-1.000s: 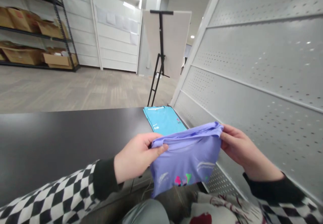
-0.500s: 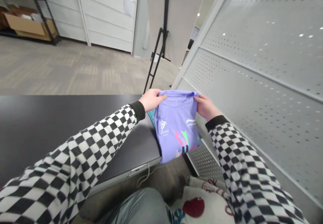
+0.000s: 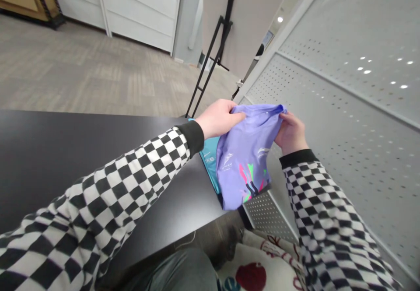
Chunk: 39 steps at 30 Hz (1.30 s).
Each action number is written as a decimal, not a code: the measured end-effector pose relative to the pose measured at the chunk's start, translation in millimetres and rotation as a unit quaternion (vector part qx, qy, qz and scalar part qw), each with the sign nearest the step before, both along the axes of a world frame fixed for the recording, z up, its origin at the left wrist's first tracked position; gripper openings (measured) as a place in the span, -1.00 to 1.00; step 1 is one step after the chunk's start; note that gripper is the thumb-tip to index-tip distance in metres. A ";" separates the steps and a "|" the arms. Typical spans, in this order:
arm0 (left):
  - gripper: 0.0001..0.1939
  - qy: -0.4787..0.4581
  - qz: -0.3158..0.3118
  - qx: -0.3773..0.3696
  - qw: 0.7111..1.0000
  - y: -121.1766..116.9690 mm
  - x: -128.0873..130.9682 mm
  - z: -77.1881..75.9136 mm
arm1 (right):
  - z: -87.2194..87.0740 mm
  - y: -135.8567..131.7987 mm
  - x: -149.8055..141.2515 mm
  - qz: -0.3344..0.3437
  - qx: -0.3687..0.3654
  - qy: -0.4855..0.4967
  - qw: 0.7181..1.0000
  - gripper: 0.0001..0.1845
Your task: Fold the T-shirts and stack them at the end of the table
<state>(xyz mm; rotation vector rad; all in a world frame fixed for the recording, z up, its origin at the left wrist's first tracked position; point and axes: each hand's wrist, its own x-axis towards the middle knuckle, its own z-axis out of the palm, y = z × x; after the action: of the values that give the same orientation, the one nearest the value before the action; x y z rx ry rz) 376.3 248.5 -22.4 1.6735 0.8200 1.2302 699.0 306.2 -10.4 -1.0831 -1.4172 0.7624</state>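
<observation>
A lavender T-shirt (image 3: 244,159) is held up by both hands over the edge of a black table (image 3: 65,151), with its collar edge uppermost and its lower hem hanging free. The top edge is gripped by the left hand (image 3: 218,118), whose fingers (image 3: 234,116) are pressed together and laid over the cloth. The upper right corner is pinched by the right hand (image 3: 290,133), its fingers (image 3: 286,118) bunched on the fabric. A folded teal shirt (image 3: 210,159) lies on the table, partly hidden behind the lavender one. Both arms are covered by checkered sleeves (image 3: 121,181). A perforated metal panel (image 3: 344,120) stands to the right.
</observation>
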 end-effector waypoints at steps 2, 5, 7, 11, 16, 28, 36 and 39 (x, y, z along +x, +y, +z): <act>-0.72 -0.016 0.013 0.002 1.000 7.1 -2.1 1.1 | -1.0 11.0 -0.7 0.008 0.007 0.005 1.000 -0.83; -0.75 -0.032 0.029 -0.004 0.999 22.4 -6.6 -1.8 | -1.0 31.2 -5.3 0.016 -0.005 0.007 1.000 -0.80; -0.75 -0.030 0.039 -0.004 0.999 34.9 -11.2 -7.7 | -2.5 46.1 -11.3 0.019 -0.020 0.006 1.000 -0.79; -0.73 -0.001 0.082 -0.012 0.997 62.3 -25.4 -33.0 | -22.0 72.9 -31.3 0.016 -0.072 -0.013 0.997 -0.80; -0.76 0.058 0.155 -0.070 0.984 90.7 -44.4 -82.4 | -73.2 88.5 -57.6 0.005 -0.164 -0.046 0.985 -0.73; -0.61 0.266 0.331 -0.025 0.905 87.1 -59.4 -104.7 | -100.4 91.6 -76.5 -0.101 -0.120 -0.353 0.922 -0.56; -0.11 0.447 0.171 0.100 0.872 4.1 18.3 -117.4 | -114.3 1.8 -94.7 0.010 -0.046 -0.610 0.791 -0.25; 0.06 0.490 0.125 0.054 0.861 1.7 20.4 -133.7 | -130.3 -9.8 -92.6 -0.002 -0.123 -0.611 0.782 -0.11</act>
<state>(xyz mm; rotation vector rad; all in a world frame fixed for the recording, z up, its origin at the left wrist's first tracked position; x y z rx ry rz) 396.7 250.2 -156.1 2.3541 1.6300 0.4938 606.4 296.5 -140.7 -1.9536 -2.4094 0.1416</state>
